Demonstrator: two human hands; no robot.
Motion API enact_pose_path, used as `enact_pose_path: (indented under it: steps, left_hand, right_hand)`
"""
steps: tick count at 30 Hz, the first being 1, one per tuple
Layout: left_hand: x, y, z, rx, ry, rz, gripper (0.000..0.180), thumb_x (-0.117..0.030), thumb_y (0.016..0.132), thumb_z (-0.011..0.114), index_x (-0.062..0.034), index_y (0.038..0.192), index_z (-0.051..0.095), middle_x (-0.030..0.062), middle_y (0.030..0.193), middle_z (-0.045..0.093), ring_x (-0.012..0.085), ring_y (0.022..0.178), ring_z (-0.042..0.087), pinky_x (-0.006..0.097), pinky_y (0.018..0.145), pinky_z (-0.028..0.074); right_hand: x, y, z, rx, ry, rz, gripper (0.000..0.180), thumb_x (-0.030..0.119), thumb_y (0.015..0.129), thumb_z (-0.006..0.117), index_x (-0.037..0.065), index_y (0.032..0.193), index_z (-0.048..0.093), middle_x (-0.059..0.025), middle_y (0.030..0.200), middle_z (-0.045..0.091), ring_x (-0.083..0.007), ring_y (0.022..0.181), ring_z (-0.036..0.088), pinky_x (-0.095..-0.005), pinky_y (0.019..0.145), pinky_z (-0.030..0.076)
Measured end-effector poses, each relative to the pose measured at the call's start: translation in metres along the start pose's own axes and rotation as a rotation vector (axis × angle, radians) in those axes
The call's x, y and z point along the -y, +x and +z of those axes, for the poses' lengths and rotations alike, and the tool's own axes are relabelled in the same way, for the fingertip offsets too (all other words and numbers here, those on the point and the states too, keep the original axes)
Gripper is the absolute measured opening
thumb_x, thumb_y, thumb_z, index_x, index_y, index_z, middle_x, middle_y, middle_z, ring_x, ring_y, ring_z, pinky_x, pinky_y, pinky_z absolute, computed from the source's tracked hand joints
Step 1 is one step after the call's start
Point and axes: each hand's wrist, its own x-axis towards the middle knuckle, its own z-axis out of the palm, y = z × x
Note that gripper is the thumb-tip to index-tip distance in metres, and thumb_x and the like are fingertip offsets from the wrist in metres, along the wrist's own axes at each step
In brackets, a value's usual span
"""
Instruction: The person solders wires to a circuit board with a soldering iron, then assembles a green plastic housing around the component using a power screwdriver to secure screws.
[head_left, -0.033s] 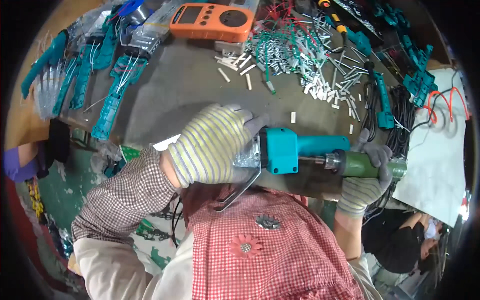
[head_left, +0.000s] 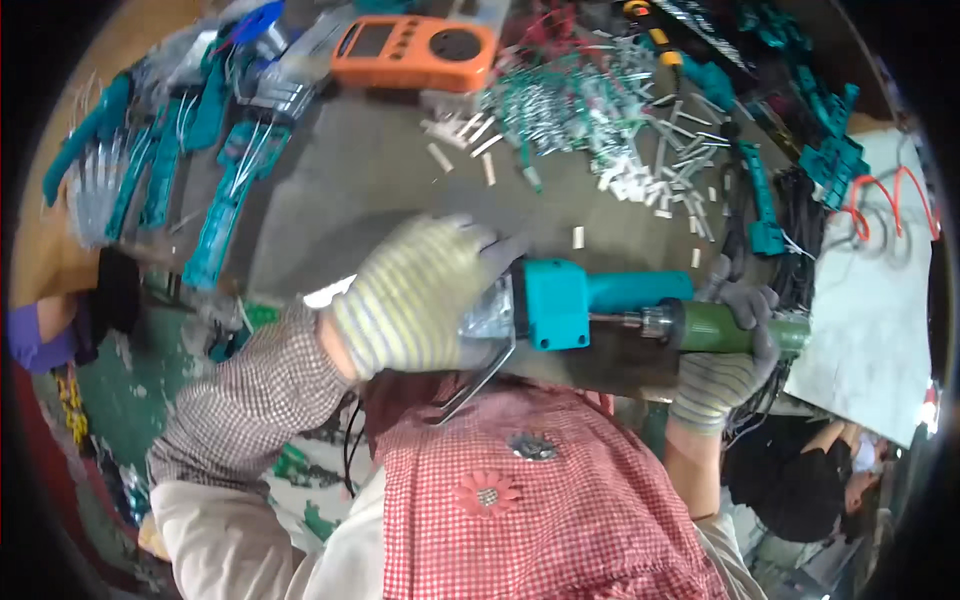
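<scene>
Cluttered grey workbench [head_left: 380,180]. Left hand [head_left: 415,295] fingers wrapped round teal tool body [head_left: 560,300]; right hand [head_left: 730,340] fingers clamped round green cylinder [head_left: 720,330] at its tip.

A grey worktop [head_left: 360,170] fills the upper middle of the view, its far part strewn with small pale and green parts [head_left: 590,110]. An orange meter [head_left: 415,48] is laid at the far edge. Teal housings [head_left: 225,190] are lined up on the left, and more teal pieces [head_left: 830,140] with dark cables are piled on the right. A white sheet [head_left: 870,300] with red wires [head_left: 885,195] is spread at the right edge. Below the worktop on the left, a green floor [head_left: 120,400] is seen, littered with scraps. The scene is evenly lit.
</scene>
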Motion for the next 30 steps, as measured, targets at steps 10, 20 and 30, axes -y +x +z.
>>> enact_pose_path:
  steps: [10, 20, 30]
  left_hand:
    - [0.0, -0.042, -0.021, -0.049, 0.093, -0.091, 0.099, -0.044, 0.06, 0.093, -0.0078, 0.147, 0.063, 0.0188, 0.115, 0.066, 0.0424, 0.109, 0.063, 0.054, 0.104, 0.05]
    - [-0.017, -0.069, -0.019, -0.196, 0.195, -0.183, 0.1, -0.021, 0.063, 0.093, -0.0069, 0.154, 0.056, 0.0217, 0.131, 0.06, 0.0444, 0.119, 0.06, 0.057, 0.104, 0.05]
    - [-0.016, -0.094, -0.009, -0.352, 0.114, -0.256, 0.082, -0.012, 0.066, 0.091, -0.0061, 0.143, 0.064, 0.0204, 0.125, 0.065, 0.0446, 0.115, 0.063, 0.053, 0.103, 0.051]
  right_hand:
    - [0.106, 0.07, 0.027, -0.103, -0.83, 0.13, 0.047, 0.033, 0.109, 0.062, 0.01, 0.149, 0.052, -0.0177, 0.121, 0.07, -0.0236, 0.094, 0.07, -0.0585, 0.091, 0.057]
    - [0.1, 0.129, -0.003, 0.067, -2.928, -0.124, 0.075, 0.034, 0.094, 0.079, 0.012, 0.157, 0.047, -0.028, 0.125, 0.068, -0.0433, 0.108, 0.074, -0.0541, 0.088, 0.06]
    - [0.034, 0.2, -0.003, 0.326, -2.571, -0.425, 0.073, 0.038, 0.082, 0.084, -0.002, 0.139, 0.064, -0.0319, 0.126, 0.073, -0.0459, 0.12, 0.07, -0.0507, 0.103, 0.056]
